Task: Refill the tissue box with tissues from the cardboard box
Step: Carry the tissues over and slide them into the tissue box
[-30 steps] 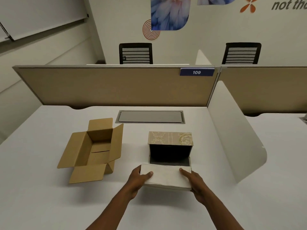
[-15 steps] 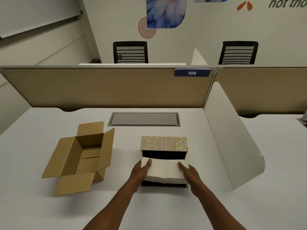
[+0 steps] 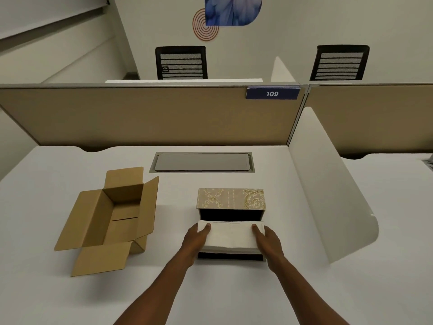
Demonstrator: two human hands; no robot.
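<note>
A white stack of tissues (image 3: pixel 230 236) sits over the open black inside of the tissue box (image 3: pixel 230 215), whose beige patterned lid (image 3: pixel 231 198) stands up at the back. My left hand (image 3: pixel 195 241) grips the stack's left end and my right hand (image 3: pixel 268 240) grips its right end, thumbs on top. The open brown cardboard box (image 3: pixel 112 219) lies to the left with its flaps spread, and its inside looks empty.
A white desk (image 3: pixel 46 289) carries everything. A grey cable hatch (image 3: pixel 202 162) is set into it behind the boxes. A beige partition (image 3: pixel 140 116) closes the back and a white curved divider (image 3: pixel 328 195) stands on the right. Two black chairs stand beyond.
Both hands carried the tissue stack forward from the desk in front of the tissue box to over its open inside. The view has also shifted.
</note>
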